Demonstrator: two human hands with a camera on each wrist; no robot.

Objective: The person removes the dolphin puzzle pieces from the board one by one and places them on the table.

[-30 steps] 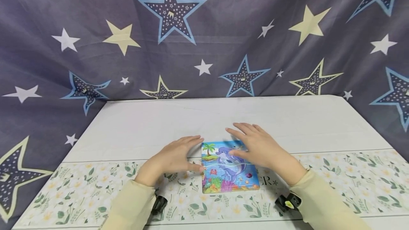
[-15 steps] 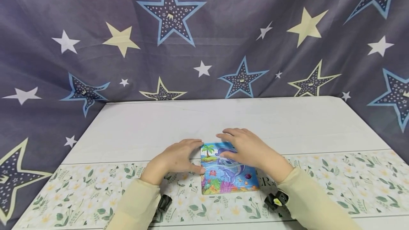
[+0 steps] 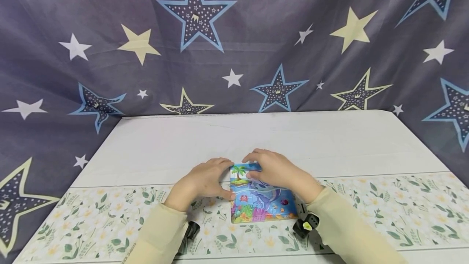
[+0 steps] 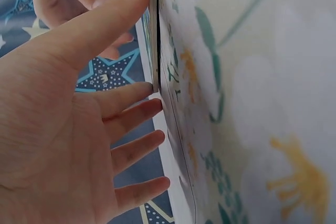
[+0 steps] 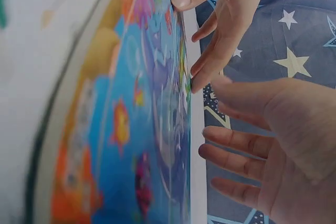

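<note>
A square, flat dolphin jigsaw puzzle (image 3: pixel 256 205) with a palm tree, crab and coral lies on the table. My left hand (image 3: pixel 205 180) rests at its left side, thumb touching the left edge and index fingertip by the far left corner. The left wrist view shows that hand (image 4: pixel 63 124) with fingers spread and the puzzle's thin edge (image 4: pixel 154 35) beside the thumb. Over the far part of the puzzle, covering some of the dolphin, is my right hand (image 3: pixel 276 170). In the right wrist view its fingers (image 5: pixel 236 158) are loosely extended, holding nothing.
The white table (image 3: pixel 176 137) carries a band of floral cloth (image 3: pixel 117 215) under the puzzle. Behind it hangs a dark curtain (image 3: pixel 234 56) with stars. Black wrist cameras (image 3: pixel 305 225) sit near the pale sleeves (image 3: pixel 351 227).
My right hand has moved left and slightly down over the puzzle, toward the left hand. The left hand has shifted slightly right; the puzzle stays in place.
</note>
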